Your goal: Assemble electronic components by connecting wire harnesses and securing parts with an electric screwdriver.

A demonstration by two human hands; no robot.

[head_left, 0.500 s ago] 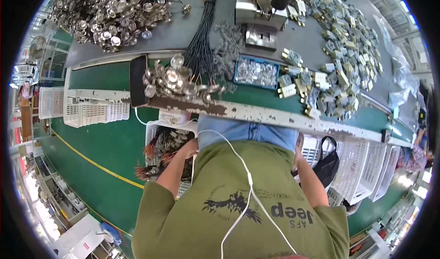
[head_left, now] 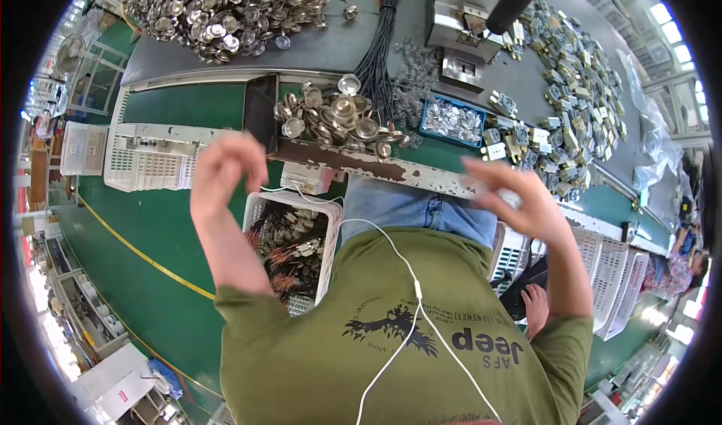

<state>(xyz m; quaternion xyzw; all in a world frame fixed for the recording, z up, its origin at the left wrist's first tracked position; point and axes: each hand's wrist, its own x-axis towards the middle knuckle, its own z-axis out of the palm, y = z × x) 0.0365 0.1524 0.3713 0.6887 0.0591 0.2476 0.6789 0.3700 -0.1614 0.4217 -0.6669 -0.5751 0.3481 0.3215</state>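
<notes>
My left hand (head_left: 229, 171) is lifted in front of the bench's left part, fingers loosely bent and apart, blurred by motion, with nothing visible in it. On the other side, my right hand (head_left: 520, 198) hovers over the bench's near edge with thumb and fingers spread, also empty. Between them on the bench edge lies a heap of round metal cups (head_left: 344, 110), beside a bundle of black wires (head_left: 370, 64). Small clear parts fill a blue tray (head_left: 451, 140). White and grey socket-like pieces (head_left: 538, 135) are nearest my right hand.
A metal fixture (head_left: 464, 67) stands behind the tray. More metal cups (head_left: 218, 19) are piled far left. A white crate (head_left: 332, 233) below holds wired parts. Another person's hand (head_left: 535, 306) shows low right beside a black bag (head_left: 515, 293). White baskets (head_left: 154, 171) flank the bench.
Both my hands have risen from beside my hips to the bench's edge. The view has shifted, so the bench contents appear farther right. Another person's hand now shows at the lower right.
</notes>
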